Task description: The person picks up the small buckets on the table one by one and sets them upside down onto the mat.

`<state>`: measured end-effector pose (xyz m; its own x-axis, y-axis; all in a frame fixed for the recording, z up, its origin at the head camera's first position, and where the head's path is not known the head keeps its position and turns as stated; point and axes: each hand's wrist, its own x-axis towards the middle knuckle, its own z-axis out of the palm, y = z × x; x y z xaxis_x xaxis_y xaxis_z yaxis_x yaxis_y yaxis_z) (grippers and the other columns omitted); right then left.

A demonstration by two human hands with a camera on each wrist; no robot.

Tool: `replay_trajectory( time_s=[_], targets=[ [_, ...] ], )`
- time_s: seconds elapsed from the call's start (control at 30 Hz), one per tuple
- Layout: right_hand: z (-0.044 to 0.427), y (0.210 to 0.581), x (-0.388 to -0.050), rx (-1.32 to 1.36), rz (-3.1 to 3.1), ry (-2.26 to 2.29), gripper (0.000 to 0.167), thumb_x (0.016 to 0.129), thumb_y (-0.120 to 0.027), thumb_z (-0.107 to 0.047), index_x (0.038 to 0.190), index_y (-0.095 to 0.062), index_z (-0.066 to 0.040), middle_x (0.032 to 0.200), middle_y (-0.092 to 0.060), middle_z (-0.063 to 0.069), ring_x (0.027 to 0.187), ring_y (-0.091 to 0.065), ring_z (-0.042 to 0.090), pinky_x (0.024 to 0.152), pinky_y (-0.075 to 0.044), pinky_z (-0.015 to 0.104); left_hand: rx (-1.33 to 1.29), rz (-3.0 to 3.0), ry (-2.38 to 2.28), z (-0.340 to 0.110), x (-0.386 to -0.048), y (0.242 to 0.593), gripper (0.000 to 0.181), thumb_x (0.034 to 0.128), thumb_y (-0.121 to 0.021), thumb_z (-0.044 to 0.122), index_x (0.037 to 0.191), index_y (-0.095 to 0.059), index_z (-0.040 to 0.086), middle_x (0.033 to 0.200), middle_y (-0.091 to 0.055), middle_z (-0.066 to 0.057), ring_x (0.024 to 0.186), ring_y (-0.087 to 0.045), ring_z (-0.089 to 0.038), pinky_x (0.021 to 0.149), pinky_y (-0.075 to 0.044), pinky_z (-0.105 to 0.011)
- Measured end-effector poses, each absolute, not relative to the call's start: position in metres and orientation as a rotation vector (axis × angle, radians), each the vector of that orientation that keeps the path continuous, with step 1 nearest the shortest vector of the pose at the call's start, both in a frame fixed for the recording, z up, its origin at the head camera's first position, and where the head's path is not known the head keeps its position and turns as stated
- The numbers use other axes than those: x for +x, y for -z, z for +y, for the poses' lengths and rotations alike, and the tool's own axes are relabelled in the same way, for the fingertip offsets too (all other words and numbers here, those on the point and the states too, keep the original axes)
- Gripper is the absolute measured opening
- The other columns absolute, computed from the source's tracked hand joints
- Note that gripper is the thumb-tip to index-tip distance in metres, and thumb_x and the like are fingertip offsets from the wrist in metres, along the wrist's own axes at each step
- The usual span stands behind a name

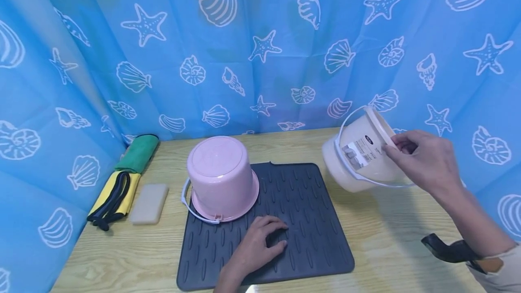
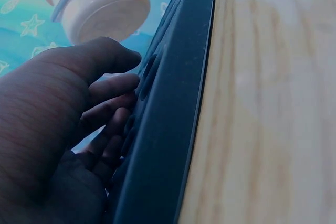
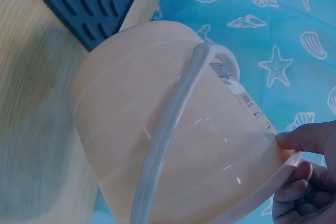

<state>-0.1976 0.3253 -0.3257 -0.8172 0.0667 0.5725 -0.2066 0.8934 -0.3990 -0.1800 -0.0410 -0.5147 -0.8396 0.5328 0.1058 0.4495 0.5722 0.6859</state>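
My right hand [image 1: 429,159] pinches the rim of a cream bucket [image 1: 368,173], which is tilted on its side with its mouth toward the right. Its pale handle hangs loosely across it, and a paper label shows on the wall. In the right wrist view the thumb presses outside the bucket [image 3: 157,108] near the rim. My left hand [image 1: 258,245] rests on the dark ridged mat [image 1: 309,238] with fingers loosely bent and nothing held. A pink bucket [image 1: 220,180] sits upside down on the mat's left part, just beyond that hand, its handle lying to the left.
Left of the mat lie a pale sponge [image 1: 149,203], a folded yellow cloth [image 1: 130,189] with black edging and a green cloth [image 1: 138,153]. A blue shell-print curtain [image 1: 264,89] hangs behind the wooden table [image 1: 118,257].
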Motion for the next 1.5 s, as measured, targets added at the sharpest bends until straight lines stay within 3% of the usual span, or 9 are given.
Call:
replay_trajectory(
  time_s=[0.33, 0.87, 1.33, 1.5],
  targets=[
    [0.320, 0.327, -0.196, -0.003, -2.458, -0.696, 0.025, 0.084, -0.080, -0.023, 0.088, -0.075, 0.001, 0.073, -0.068, 0.012, 0.055, -0.051, -0.001, 0.044, -0.039, 0.016, 0.844, 2.687, -1.121, -0.041, -0.180, 0.513, 0.032, 0.0929, -0.070, 0.031, 0.125, -0.069, 0.027, 0.130, -0.058, 0.013, 0.120, -0.049, -0.011, 0.104, -0.044, -0.041],
    [0.313, 0.332, -0.193, -0.083, -2.471, -0.959, 0.036, 0.090, -0.076, -0.030, 0.101, -0.074, 0.004, 0.086, -0.070, 0.019, 0.063, -0.058, 0.001, 0.050, -0.048, 0.015, 0.826, 2.707, -1.109, -0.041, -0.179, 0.513, 0.030, 0.0931, -0.070, 0.032, 0.123, -0.070, 0.027, 0.127, -0.059, 0.013, 0.118, -0.050, -0.011, 0.102, -0.045, -0.041],
    [0.318, 0.344, -0.192, -0.178, -2.403, -1.148, 0.039, 0.090, -0.077, -0.031, 0.107, -0.074, 0.003, 0.076, -0.066, -0.014, 0.069, -0.060, -0.001, 0.057, -0.050, 0.014, 0.855, 2.620, -1.483, -0.040, -0.187, 0.498, 0.033, 0.0954, -0.068, 0.030, 0.126, -0.069, 0.018, 0.118, -0.065, 0.009, 0.106, -0.063, -0.012, 0.093, -0.052, -0.034],
    [0.311, 0.345, -0.197, -0.230, -2.396, -1.292, 0.044, 0.091, -0.075, -0.032, 0.113, -0.070, 0.006, 0.080, -0.065, -0.013, 0.075, -0.060, 0.002, 0.062, -0.052, 0.014, 0.884, 2.670, -1.675, -0.037, -0.196, 0.480, 0.045, 0.0934, -0.071, 0.033, 0.137, -0.059, 0.027, 0.124, -0.063, 0.007, 0.113, -0.061, -0.018, 0.092, -0.052, -0.044]
  ],
)
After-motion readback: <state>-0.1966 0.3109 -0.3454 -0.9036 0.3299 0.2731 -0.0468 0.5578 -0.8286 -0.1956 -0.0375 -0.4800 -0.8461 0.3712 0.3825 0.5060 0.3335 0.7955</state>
